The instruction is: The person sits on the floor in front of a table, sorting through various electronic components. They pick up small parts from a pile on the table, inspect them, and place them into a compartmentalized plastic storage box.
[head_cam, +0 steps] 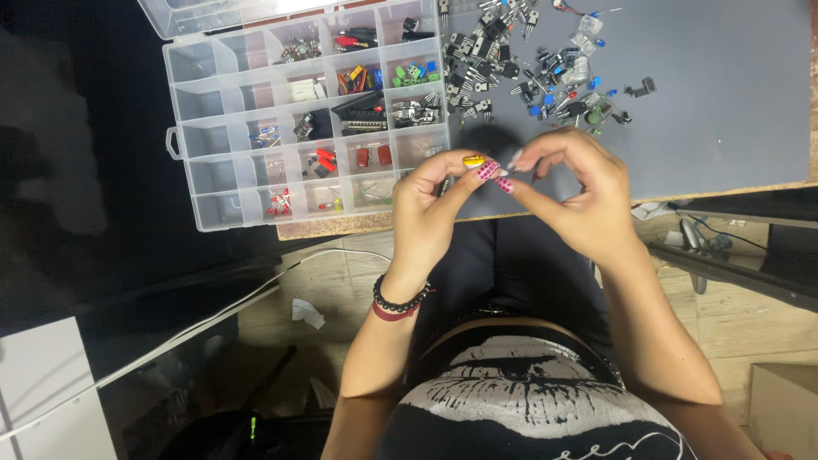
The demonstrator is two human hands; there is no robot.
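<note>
- The left hand (430, 209) is pinching a small yellow cylindrical electronic part (474, 160) between thumb and fingertips, holding it just above the near edge of the grey desk mat (724, 128).
- The right hand (575, 192) is curling in beside it with its fingers bent; a fingertip is meeting the left hand's nails just below the part, but I cannot tell whether it is actually gripping anything.
- The part is tiny and the long painted nails are crowding the grip, so it is likely to slip; falling here, it is probably dropping past the worn wooden table edge (358, 225) into the lap or onto the floor, where it would be hard to find.
- Any thin legs on the part are hidden behind the fingers; twisting between two hands could be bending or snapping them.
- Further out, the clear plastic compartment organiser box (307, 111) is lying open, with its near-left corner overhanging the table edge; a bump from a forearm could be tipping it and mixing the sorted pieces.
- Furthest off, the loose heap of black, blue and silver components (528, 68) is spreading over the mat beside the box; a sweeping hand could be scattering it or knocking pieces into the wrong compartment.
</note>
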